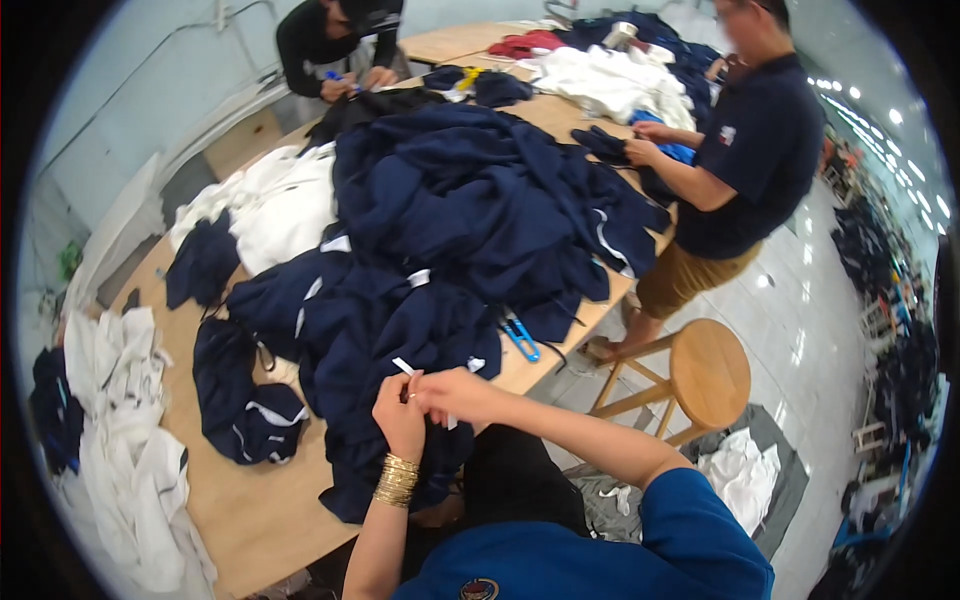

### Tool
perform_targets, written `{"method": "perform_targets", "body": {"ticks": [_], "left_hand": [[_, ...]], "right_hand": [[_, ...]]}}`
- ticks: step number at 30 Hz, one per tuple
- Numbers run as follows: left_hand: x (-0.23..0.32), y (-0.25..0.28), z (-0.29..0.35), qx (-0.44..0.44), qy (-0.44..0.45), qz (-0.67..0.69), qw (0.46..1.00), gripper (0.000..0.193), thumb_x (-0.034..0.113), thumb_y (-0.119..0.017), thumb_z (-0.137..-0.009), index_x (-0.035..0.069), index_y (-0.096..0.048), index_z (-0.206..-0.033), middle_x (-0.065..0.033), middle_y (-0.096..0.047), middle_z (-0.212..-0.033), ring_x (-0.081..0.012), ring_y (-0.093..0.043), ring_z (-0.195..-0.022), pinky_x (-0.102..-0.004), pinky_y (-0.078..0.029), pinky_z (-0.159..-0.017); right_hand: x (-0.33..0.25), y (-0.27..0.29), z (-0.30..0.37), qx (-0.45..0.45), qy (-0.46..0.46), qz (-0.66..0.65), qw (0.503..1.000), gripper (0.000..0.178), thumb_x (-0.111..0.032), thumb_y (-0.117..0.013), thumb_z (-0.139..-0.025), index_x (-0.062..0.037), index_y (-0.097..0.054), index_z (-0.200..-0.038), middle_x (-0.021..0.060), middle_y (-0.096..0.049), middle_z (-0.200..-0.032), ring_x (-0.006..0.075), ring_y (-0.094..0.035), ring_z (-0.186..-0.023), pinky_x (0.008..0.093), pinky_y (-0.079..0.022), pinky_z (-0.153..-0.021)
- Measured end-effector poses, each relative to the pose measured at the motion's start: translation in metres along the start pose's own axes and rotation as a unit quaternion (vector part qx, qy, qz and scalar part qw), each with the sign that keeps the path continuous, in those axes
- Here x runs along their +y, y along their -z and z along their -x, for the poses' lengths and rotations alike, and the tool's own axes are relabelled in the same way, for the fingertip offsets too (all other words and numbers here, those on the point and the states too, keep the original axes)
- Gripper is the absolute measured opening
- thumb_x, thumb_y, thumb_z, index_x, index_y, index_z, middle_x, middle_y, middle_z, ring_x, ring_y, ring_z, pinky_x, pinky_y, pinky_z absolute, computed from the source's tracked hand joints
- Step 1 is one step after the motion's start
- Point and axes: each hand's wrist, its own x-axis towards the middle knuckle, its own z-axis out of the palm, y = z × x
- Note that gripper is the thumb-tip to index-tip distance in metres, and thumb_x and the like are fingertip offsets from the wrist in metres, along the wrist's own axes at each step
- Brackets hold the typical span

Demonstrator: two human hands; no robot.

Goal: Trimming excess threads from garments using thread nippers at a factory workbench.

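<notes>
My left hand (400, 418), with a stack of gold bangles at its wrist, meets my right hand (458, 394) over the near edge of the table. The fingers of both are pinched together around a narrow white strip (403, 366). One end pokes out above the fingers; the middle is covered by them. Directly beneath lies a dark navy garment (350, 355) with small white tags, its lower part draping toward me. Blue-handled thread snips (521, 336) rest on the cloth and tabletop, just beyond my right hand.
A large navy garment heap (450, 190) fills the table's middle. White garments (280, 210) lie left of it, and more (125, 440) hang at the left edge. Two people work across the table. A wooden stool (708, 375) stands at right, near white cloth (742, 470) on a grey sheet.
</notes>
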Motion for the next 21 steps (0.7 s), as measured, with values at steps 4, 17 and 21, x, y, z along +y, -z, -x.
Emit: {"method": "perform_targets", "body": {"ticks": [4,17,21], "left_hand": [[0.016,0.011,0.013,-0.019,0.096,0.115,0.989,0.011,0.009,-0.063,-0.086,-0.001,-0.066,-0.091,-0.0047,-0.066,-0.077,-0.0069,-0.056,-0.066,-0.0217,-0.045,-0.06],[0.016,0.013,0.037,-0.041,0.036,0.023,0.998,0.005,-0.001,-0.06,-0.082,0.0,-0.06,-0.087,-0.0091,-0.058,-0.078,-0.0185,-0.056,-0.065,-0.029,-0.047,-0.061],[-0.003,0.002,0.035,-0.006,-0.032,-0.005,0.999,0.008,0.0,-0.057,-0.085,0.001,-0.059,-0.093,-0.012,-0.059,-0.082,-0.026,-0.059,-0.069,-0.0325,-0.048,-0.062]], "right_hand": [[0.03,0.008,-0.005,0.025,-0.019,-0.103,0.994,0.023,-0.018,-0.049,-0.092,-0.0013,-0.058,-0.079,0.0029,-0.06,-0.068,0.0109,-0.061,-0.057,0.0245,-0.047,-0.048],[-0.014,0.014,-0.005,-0.099,-0.081,0.187,0.974,0.027,-0.02,-0.045,-0.088,-0.0014,-0.06,-0.077,0.0079,-0.061,-0.06,0.0208,-0.063,-0.055,0.0324,-0.05,-0.053],[-0.006,0.009,0.002,-0.08,-0.124,0.149,0.978,0.028,-0.02,-0.043,-0.089,0.0002,-0.06,-0.078,0.0082,-0.061,-0.059,0.0206,-0.062,-0.051,0.0317,-0.051,-0.048]]}}
